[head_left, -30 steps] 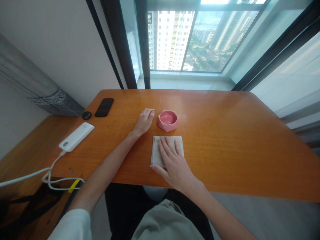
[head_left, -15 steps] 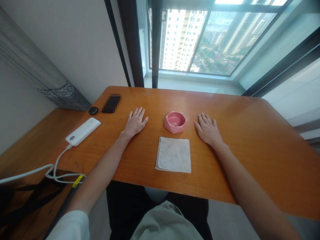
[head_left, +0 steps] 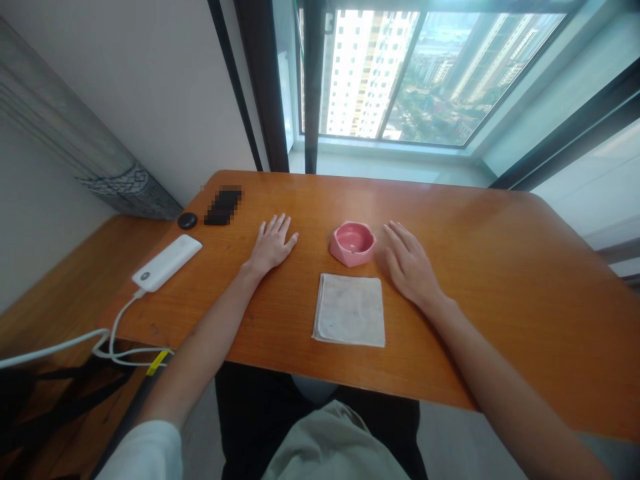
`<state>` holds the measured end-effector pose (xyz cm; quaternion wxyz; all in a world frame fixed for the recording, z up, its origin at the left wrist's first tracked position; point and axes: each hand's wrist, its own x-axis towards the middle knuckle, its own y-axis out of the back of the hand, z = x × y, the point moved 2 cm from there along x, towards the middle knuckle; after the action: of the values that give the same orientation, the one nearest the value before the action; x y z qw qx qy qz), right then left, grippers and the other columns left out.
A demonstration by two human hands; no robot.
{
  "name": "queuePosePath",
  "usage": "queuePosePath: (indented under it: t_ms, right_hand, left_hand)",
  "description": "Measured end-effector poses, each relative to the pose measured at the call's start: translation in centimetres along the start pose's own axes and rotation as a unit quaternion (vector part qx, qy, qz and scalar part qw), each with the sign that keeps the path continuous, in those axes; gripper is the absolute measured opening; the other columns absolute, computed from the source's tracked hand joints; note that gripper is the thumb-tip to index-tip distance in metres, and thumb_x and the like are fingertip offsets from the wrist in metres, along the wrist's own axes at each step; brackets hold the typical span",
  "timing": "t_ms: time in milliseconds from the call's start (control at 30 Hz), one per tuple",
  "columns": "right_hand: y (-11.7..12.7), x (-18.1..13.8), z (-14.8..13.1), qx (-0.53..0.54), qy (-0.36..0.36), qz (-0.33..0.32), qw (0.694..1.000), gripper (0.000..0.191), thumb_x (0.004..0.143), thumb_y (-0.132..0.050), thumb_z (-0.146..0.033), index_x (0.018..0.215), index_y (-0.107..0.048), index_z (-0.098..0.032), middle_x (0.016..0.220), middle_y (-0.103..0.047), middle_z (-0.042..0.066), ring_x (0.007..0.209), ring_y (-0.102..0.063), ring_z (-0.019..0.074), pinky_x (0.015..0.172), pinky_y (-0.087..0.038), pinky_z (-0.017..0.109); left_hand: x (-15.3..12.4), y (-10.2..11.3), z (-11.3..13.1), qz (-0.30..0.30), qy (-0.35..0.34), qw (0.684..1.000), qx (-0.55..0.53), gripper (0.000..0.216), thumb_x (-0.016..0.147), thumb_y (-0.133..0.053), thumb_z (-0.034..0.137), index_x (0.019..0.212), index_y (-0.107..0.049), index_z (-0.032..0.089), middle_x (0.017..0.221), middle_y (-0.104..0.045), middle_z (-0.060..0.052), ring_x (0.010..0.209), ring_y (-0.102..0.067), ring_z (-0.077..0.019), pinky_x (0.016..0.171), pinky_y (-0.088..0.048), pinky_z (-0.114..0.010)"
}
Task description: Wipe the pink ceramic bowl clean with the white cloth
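Between my two hands stands a pink ashtray (head_left: 353,245) with an angular, many-sided rim. A folded white cloth (head_left: 349,311) lies flat just in front of it, nearer to me. My left hand (head_left: 271,247) rests palm down on the wooden table (head_left: 525,300), fingers spread, holding nothing. To the right of the ashtray is my right hand (head_left: 407,262), slightly blurred, with its fingers stretched out and its thumb side toward the ashtray. A small gap separates that hand from the ashtray, and it holds nothing.
At the table's left lie a white power bank (head_left: 167,263) with a white cable (head_left: 116,320), a small round black object (head_left: 187,221) and a pixelated dark object (head_left: 223,207). Behind the table is a window (head_left: 390,77). A gathered curtain (head_left: 120,173) hangs at the left.
My right hand has turned and shifted a little toward the ashtray, its fingers now closer together. My left hand, the ashtray and the cloth have stayed in place.
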<state>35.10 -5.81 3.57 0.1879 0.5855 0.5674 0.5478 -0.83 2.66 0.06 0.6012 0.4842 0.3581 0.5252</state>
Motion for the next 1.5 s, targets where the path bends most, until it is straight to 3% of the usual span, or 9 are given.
queuePosePath:
  t_ms: [167, 300, 733, 900, 1067, 1200, 1300, 1400, 1500]
  right_hand:
    - [-1.4, 1.0, -5.4, -0.012, 0.107, -0.056, 0.993, 0.051, 0.117, -0.038, -0.043, 0.160, -0.060, -0.026, 0.164, -0.063, 0.009, 0.158, -0.050, 0.0311, 0.138, -0.026, 0.058]
    - [-1.7, 1.8, -5.4, -0.059, 0.101, -0.088, 0.989, 0.049, 0.117, -0.039, -0.047, 0.143, -0.073, -0.024, 0.125, -0.081, 0.012, 0.123, -0.067, 0.0305, 0.127, -0.037, 0.052]
    - [7.2, -3.0, 14.7, -0.227, -0.144, 0.040, 0.962, 0.052, 0.112, -0.047, -0.048, 0.136, -0.079, -0.015, 0.118, -0.080, 0.025, 0.104, -0.067, 0.0359, 0.081, -0.045, 0.046]
    - [9.1, -5.1, 17.2, -0.192, -0.164, 0.105, 0.962, 0.055, 0.111, -0.046, -0.052, 0.139, -0.077, -0.017, 0.123, -0.076, 0.029, 0.114, -0.066, 0.0438, 0.092, -0.049, 0.058]
    - [7.1, -3.8, 8.8, -0.189, -0.183, 0.143, 0.954, 0.066, 0.113, -0.042, -0.045, 0.163, -0.052, -0.005, 0.166, -0.051, 0.035, 0.158, -0.043, 0.0496, 0.129, -0.020, 0.079]
    - [2.3, -4.6, -4.9, -0.058, 0.018, -0.019, 0.998, 0.063, 0.114, -0.045, -0.042, 0.172, -0.041, -0.017, 0.177, -0.044, 0.022, 0.170, -0.032, 0.0388, 0.137, -0.019, 0.072]
    - [-1.0, -6.6, -12.7, 0.050, 0.118, -0.130, 0.983, 0.074, 0.112, -0.055, -0.051, 0.178, -0.031, -0.028, 0.182, -0.038, 0.013, 0.171, -0.032, 0.0370, 0.139, -0.016, 0.072]
    - [-2.6, -7.8, -14.1, 0.083, 0.108, -0.144, 0.980, 0.076, 0.111, -0.058, -0.051, 0.178, -0.030, -0.030, 0.182, -0.037, 0.011, 0.171, -0.032, 0.0373, 0.140, -0.016, 0.070]
    - [-2.0, -8.2, -10.0, 0.028, 0.062, -0.131, 0.989, 0.072, 0.113, -0.051, -0.052, 0.179, -0.028, -0.031, 0.183, -0.035, 0.009, 0.172, -0.028, 0.0360, 0.141, -0.014, 0.069]
  left_hand:
    - [0.0, 0.0, -0.1, -0.004, 0.000, 1.000, -0.005, 0.074, 0.112, -0.033, 0.055, 0.174, -0.037, 0.015, 0.185, -0.030, -0.013, 0.175, -0.023, -0.0327, 0.143, -0.014, -0.056]
    - [0.0, 0.0, -0.2, -0.003, -0.001, 1.000, -0.007, 0.074, 0.112, -0.034, 0.055, 0.174, -0.037, 0.016, 0.185, -0.030, -0.013, 0.175, -0.023, -0.0324, 0.143, -0.014, -0.055]
    - [-0.1, 0.1, 0.0, -0.001, 0.001, 1.000, 0.000, 0.072, 0.112, -0.035, 0.052, 0.173, -0.039, 0.015, 0.185, -0.030, -0.014, 0.174, -0.025, -0.0324, 0.143, -0.015, -0.055]
    - [-0.1, 0.2, 0.1, -0.003, 0.001, 1.000, 0.002, 0.074, 0.112, -0.034, 0.053, 0.174, -0.037, 0.012, 0.185, -0.030, -0.015, 0.174, -0.024, -0.0326, 0.143, -0.014, -0.056]
    - [-0.1, 0.2, 0.2, -0.008, 0.006, 1.000, 0.002, 0.074, 0.112, -0.033, 0.053, 0.174, -0.037, 0.013, 0.185, -0.030, -0.014, 0.175, -0.024, -0.0325, 0.144, -0.014, -0.054]
    - [-0.1, 0.3, 0.1, -0.010, 0.006, 1.000, -0.001, 0.074, 0.112, -0.032, 0.054, 0.174, -0.037, 0.014, 0.185, -0.029, -0.013, 0.175, -0.023, -0.0321, 0.144, -0.014, -0.055]
    - [-0.1, 0.2, 0.0, -0.005, 0.002, 1.000, -0.001, 0.074, 0.112, -0.033, 0.053, 0.174, -0.037, 0.013, 0.185, -0.028, -0.014, 0.175, -0.023, -0.0325, 0.143, -0.014, -0.056]
    - [-0.1, 0.1, -0.1, -0.005, 0.002, 1.000, 0.000, 0.074, 0.112, -0.034, 0.053, 0.174, -0.037, 0.012, 0.185, -0.029, -0.014, 0.174, -0.024, -0.0329, 0.143, -0.014, -0.055]
    - [-0.2, 0.0, -0.1, -0.006, 0.001, 1.000, 0.008, 0.074, 0.112, -0.032, 0.054, 0.174, -0.036, 0.013, 0.185, -0.029, -0.013, 0.175, -0.023, -0.0320, 0.144, -0.014, -0.054]
